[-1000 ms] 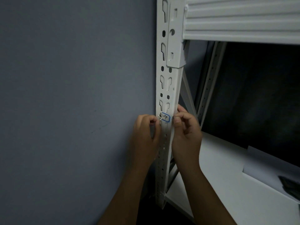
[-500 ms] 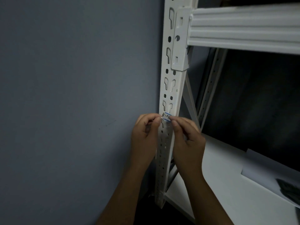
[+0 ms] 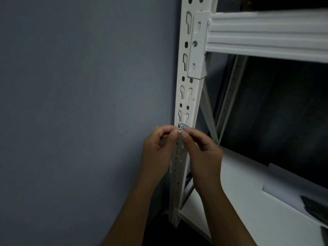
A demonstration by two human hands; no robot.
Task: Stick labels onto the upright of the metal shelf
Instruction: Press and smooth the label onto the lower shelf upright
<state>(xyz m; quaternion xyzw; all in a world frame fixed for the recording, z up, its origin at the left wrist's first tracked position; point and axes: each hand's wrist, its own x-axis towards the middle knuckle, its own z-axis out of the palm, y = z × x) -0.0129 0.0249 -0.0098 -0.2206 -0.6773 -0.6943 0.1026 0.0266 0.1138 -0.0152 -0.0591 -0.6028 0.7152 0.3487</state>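
Note:
A white perforated metal upright [image 3: 188,96] of the shelf runs down the middle of the head view. A small white label with a blue border and dark writing [image 3: 182,126] sits against the upright's face at mid height. My left hand [image 3: 159,148] pinches the label's left edge with thumb and forefinger. My right hand [image 3: 202,153] pinches its right and lower part, the fingertips meeting the left hand's in front of the upright. Most of the label is hidden by my fingers.
A grey wall [image 3: 79,103] fills the left side. A white ribbed shelf beam [image 3: 266,39] joins the upright at the top right. A lower white shelf board [image 3: 239,201] holds a sheet of paper [image 3: 292,189] at the right. Diagonal braces [image 3: 209,114] stand behind the upright.
The label lay flat and readable on the upright a second ago; now both hands have closed in over it and only its top edge shows. The view has tilted slightly downward.

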